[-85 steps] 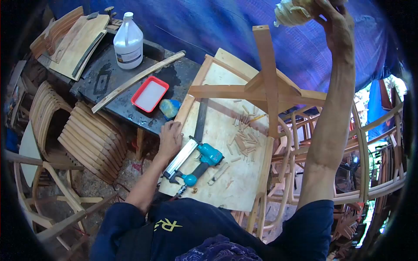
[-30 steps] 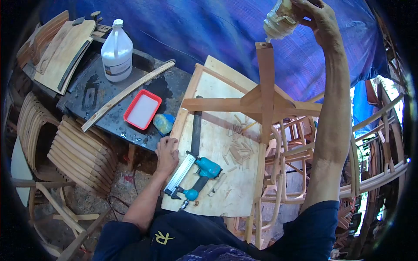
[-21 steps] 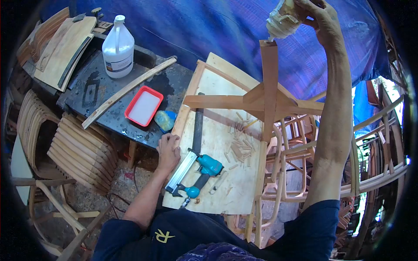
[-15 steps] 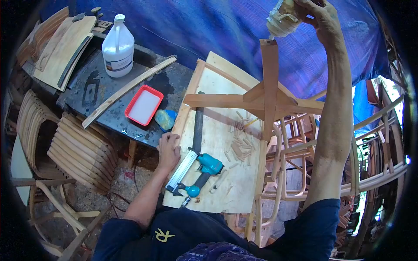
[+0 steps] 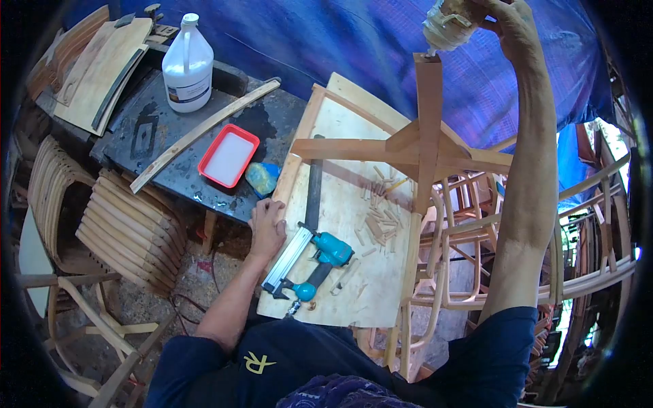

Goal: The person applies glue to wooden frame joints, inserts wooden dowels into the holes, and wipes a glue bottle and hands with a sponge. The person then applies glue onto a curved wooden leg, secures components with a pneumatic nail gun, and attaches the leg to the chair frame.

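Closest to us, the teal nail gun [image 5: 332, 251] lies by the near left corner of the pale board [image 5: 367, 299]. Our left hand [image 5: 267, 228] rests on its left edge, fingers bent; whether they grip, we cannot tell. Dowels [image 5: 386, 234] lie toward the right edge. A red tray [image 5: 228, 156] sits near the dark table's [image 5: 122, 146] right edge. Farther, our right hand's [image 5: 510, 19] fingers hold a wrapped bottle [image 5: 445, 28], nozzle down at the upright wooden leg's [image 5: 428, 122] top end.
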### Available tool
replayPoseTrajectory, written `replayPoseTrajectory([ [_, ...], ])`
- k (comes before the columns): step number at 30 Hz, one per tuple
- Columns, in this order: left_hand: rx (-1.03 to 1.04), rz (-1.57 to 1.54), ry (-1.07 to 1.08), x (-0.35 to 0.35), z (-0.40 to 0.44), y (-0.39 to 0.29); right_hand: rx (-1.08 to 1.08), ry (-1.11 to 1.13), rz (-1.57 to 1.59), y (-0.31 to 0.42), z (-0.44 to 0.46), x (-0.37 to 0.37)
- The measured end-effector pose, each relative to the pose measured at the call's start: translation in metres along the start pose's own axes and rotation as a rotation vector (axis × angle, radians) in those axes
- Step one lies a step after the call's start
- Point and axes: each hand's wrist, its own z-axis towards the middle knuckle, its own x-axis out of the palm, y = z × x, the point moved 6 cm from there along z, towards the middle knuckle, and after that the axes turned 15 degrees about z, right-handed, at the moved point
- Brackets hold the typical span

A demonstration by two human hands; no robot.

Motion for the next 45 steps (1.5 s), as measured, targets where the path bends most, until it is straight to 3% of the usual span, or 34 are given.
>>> replayPoseTrajectory([
  [45,-0.013,-0.013,0.023,0.001,0.0,0.002,-0.04,0.075,-0.06,0.006,0.007,0.019],
])
